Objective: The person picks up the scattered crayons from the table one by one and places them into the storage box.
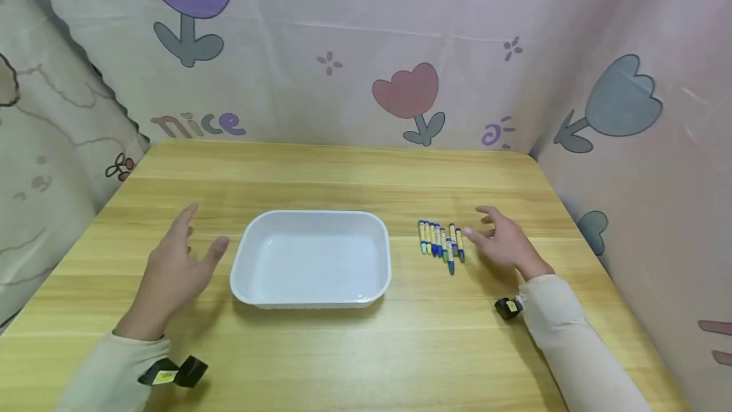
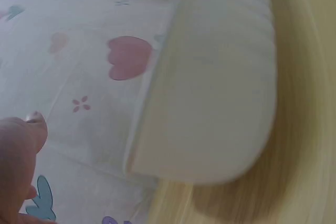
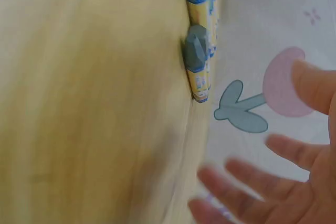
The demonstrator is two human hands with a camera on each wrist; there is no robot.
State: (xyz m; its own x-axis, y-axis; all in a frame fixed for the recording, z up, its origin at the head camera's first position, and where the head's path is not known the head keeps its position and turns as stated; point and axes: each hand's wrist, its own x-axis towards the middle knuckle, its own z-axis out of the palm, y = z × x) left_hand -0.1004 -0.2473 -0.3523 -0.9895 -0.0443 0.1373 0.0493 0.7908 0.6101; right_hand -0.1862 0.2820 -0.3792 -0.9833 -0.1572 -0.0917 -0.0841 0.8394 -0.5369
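Observation:
A white rectangular tray (image 1: 311, 259) stands on the wooden table between my two hands. My left hand (image 1: 174, 266) hovers left of the tray, thumb and fingers spread apart and holding nothing. In the left wrist view the side of the tray (image 2: 210, 87) rises close by, with the left thumb (image 2: 18, 150) apart from it. Several crayons (image 1: 437, 240) with yellow and blue wrappers lie in a loose row right of the tray. My right hand (image 1: 503, 240) is just right of them, fingers apart. In the right wrist view its fingers (image 3: 262, 182) are clear of the crayons (image 3: 197, 56).
The light wooden table (image 1: 343, 361) ends at a hung cloth (image 1: 286, 81) printed with flowers, behind and at both sides. Each sleeve carries a small black camera, one on the left wrist (image 1: 171, 374) and one on the right wrist (image 1: 508, 308).

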